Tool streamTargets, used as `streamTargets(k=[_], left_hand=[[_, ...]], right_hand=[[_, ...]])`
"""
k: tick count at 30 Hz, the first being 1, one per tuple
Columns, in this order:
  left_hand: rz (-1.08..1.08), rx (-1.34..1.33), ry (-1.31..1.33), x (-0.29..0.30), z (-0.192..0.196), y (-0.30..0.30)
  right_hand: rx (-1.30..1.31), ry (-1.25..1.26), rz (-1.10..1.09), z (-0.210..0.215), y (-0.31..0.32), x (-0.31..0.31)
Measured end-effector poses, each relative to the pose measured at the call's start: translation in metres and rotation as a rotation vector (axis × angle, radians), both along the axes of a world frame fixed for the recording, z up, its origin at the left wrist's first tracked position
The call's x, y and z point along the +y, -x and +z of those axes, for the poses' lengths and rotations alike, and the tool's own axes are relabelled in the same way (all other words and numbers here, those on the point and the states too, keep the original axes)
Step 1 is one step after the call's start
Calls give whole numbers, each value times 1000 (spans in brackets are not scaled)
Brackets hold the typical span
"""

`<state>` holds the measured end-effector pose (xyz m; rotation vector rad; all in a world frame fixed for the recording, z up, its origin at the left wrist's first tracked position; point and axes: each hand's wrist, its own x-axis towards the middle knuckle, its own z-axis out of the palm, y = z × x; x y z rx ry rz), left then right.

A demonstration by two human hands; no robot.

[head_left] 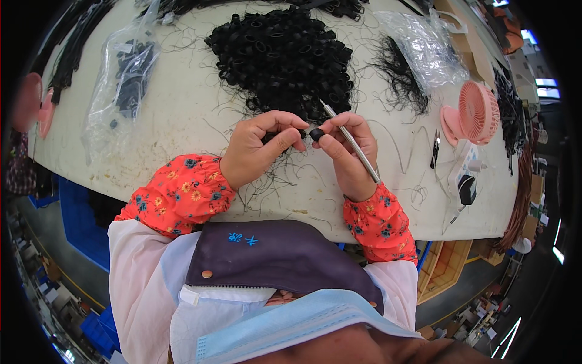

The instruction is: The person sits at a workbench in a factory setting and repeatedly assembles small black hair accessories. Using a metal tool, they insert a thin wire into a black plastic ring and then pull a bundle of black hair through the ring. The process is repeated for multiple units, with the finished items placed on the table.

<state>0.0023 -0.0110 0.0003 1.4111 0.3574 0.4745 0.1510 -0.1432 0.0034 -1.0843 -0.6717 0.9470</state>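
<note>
The left hand (257, 148) pinches a black thread (290, 141); the right hand (345, 151) pinches a small black bead (316, 134) and a metal tool (351, 144). The bead could slip and vanish into the loose threads (267, 182) on the near counter (182, 115).

Near the desk (182, 115) edge, the left hand (257, 148) and right hand (345, 151) pinch a small black ring (316, 134) between them. The right hand also holds a thin metal tool (351, 144). A heap of black rings (285, 57) lies just beyond.

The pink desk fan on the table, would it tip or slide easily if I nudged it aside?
The pink desk fan looks like thin plastic with an open grille, so it is probably light and would slide readily. It sits with its round head tilted over a smaller base, so a push high up might tip it. It lies near the table edge, so push gently.
</note>
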Motion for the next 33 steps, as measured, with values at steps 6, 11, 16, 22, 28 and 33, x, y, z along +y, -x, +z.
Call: streamTargets(k=[6, 11, 16, 22, 28, 33], left_hand=[[-126, 140, 140, 5, 5, -3], [-143, 120, 474, 13, -2, -2], [-145, 115, 523, 16, -5, -2], [-225, 118, 547, 17, -2, -3], [-180, 124, 464, 15, -2, -3], [-169, 144, 469, 14, 0, -3]], right_hand=[[-141, 65, 62, -3, 3, -3], [-278, 18, -49, 2, 4, 0], [-301, -73, -63, 6, -6, -6], [-297, -66, 31, 6, -3, -9], [-330, -33, 29, 9, -4, -12], [-336, -12, 65, 8, -2, -10]])
